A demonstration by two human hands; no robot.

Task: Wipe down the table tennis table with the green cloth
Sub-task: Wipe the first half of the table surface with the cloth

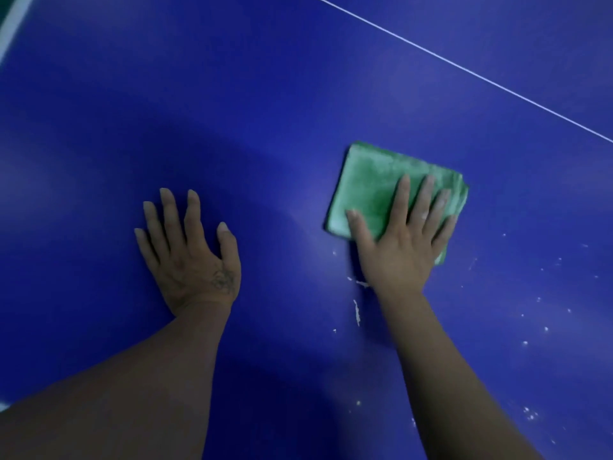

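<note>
On the blue bench (265, 111), the folded green cloth (371, 190) is pressed flat under the straight fingers of the right hand (398, 244), while the left hand (189, 254) is laid open beside it, white specks (530, 327) scattered nearby.

Both bare forearms reach in from the near edge. The left hand (189, 257) lies flat, palm down, fingers straight and spread. The right hand (403, 247), to its right, presses straight fingers onto the green cloth (368, 190).
</note>
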